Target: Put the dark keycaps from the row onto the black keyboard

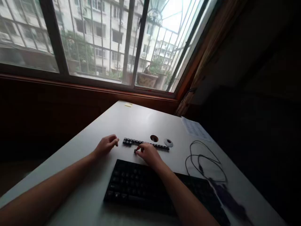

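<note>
My right hand [148, 153] pinches a small black keycap [135, 151] between thumb and fingers, low over the white desk. Just beyond it lie rows of black keycaps [162, 146] lined up on the desk; the hand hides part of them. My left hand [107, 144] rests on the desk left of the rows, fingers curled together; whether anything is in them I cannot make out. Nearer to me lies a black keyboard [136, 185], partly covered by my right forearm. Its upper edge looks dark, and details there are hard to see.
Behind the keycaps are a round cable hole [154, 138] and its grey ring cover [168, 142]. A black cable [199, 157] loops on the right, near a dark purple object [227, 197]. Printed paper [196, 128] and yellow sticky notes [128, 104] lie toward the barred window [101, 40].
</note>
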Demonstrator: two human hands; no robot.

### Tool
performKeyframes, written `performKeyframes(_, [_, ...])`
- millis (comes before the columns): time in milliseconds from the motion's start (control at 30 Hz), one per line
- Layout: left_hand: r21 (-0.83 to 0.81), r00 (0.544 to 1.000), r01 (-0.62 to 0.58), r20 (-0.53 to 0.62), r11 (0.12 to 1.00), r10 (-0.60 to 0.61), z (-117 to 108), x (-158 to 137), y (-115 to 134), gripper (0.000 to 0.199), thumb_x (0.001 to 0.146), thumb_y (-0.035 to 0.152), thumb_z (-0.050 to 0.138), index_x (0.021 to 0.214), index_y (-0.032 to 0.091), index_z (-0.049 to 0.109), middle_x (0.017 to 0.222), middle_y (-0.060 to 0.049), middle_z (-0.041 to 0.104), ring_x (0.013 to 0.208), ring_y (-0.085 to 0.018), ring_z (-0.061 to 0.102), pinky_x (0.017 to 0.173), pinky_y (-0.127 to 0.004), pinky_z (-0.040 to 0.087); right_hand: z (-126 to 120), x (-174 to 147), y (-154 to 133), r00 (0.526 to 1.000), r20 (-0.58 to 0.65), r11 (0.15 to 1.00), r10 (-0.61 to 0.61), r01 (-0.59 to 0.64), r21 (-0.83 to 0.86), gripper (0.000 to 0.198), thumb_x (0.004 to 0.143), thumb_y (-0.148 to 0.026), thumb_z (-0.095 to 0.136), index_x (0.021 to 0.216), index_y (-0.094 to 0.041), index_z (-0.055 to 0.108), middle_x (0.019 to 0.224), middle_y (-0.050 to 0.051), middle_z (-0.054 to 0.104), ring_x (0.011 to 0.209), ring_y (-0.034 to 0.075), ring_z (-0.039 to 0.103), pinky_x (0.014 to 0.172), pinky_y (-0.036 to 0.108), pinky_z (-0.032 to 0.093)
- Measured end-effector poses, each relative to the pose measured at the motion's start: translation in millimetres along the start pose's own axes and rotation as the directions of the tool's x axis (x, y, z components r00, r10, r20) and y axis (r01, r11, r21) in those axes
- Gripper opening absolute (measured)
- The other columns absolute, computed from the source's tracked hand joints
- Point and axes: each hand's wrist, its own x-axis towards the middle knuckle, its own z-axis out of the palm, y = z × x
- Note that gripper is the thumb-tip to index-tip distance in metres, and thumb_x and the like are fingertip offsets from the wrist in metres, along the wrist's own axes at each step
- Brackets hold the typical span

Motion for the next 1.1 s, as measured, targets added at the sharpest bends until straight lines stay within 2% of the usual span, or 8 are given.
performKeyframes(200, [-0.045,1.0,-0.004,-0.008,0.999,0.003,0,3,-6,0.036,0.087,0.046,0.05,0.067,0.017,0.061,0.061,0.001,0.056,0.061,-0.016,0.051,0.062,-0.027,0.039,6,6,-4,0.999,-0.036,1.0,-0.011,0.01,-0.02,0.011,0.08,-0.023,0.068,0.089,-0.021,0.074,0.086,0.003,0.067,0.078,0.017,0.061,0.071,0.025,0.043])
performKeyframes(333, [-0.076,0.999,-0.019,-0.032,0.997,0.017,2,2,-8,0.036,0.087,0.045,0.051,0.067,0.017,0.061,0.062,0.001,0.057,0.06,-0.016,0.051,0.062,-0.026,0.039,6,6,0,0.997,-0.075,0.998,-0.033,0.036,0.045,0.017,0.08,-0.023,0.07,0.096,-0.02,0.074,0.084,0.003,0.067,0.077,0.016,0.061,0.075,0.026,0.045])
performKeyframes(500, [-0.088,0.999,-0.029,-0.037,0.996,0.026,3,2,-7,0.035,0.088,0.043,0.051,0.067,0.017,0.061,0.061,0.0,0.057,0.06,-0.016,0.051,0.061,-0.026,0.039,4,0,8,0.986,-0.112,0.985,-0.121,0.133,0.108,0.02,0.082,-0.022,0.068,0.101,-0.021,0.073,0.086,0.002,0.066,0.076,0.015,0.062,0.078,0.026,0.048])
performKeyframes(700, [-0.103,0.999,-0.027,-0.034,0.994,0.024,3,1,-8,0.035,0.088,0.043,0.052,0.067,0.017,0.061,0.062,0.0,0.058,0.061,-0.016,0.051,0.061,-0.026,0.039,7,-11,11,0.977,-0.043,0.978,-0.21,0.209,-0.022,0.03,0.087,-0.019,0.06,0.114,-0.029,0.071,0.103,0.003,0.067,0.082,0.015,0.065,0.079,0.025,0.05])
performKeyframes(867, [-0.106,0.999,-0.033,-0.031,0.994,0.03,4,3,-10,0.034,0.088,0.043,0.051,0.068,0.017,0.061,0.065,-0.001,0.061,0.061,-0.016,0.052,0.062,-0.026,0.04,9,-15,7,0.978,0.013,0.97,-0.207,0.207,-0.125,0.043,0.084,-0.016,0.061,0.123,-0.032,0.066,0.115,0.002,0.065,0.092,0.017,0.067,0.085,0.025,0.05])
performKeyframes(1100, [-0.076,1.0,-0.022,-0.02,0.997,0.021,3,2,-6,0.036,0.087,0.045,0.05,0.067,0.017,0.062,0.065,-0.002,0.062,0.061,-0.017,0.053,0.062,-0.027,0.041,9,-11,2,0.984,0.023,0.97,-0.178,0.18,-0.162,0.045,0.083,-0.016,0.06,0.125,-0.032,0.063,0.119,0.002,0.064,0.094,0.017,0.067,0.085,0.025,0.051])
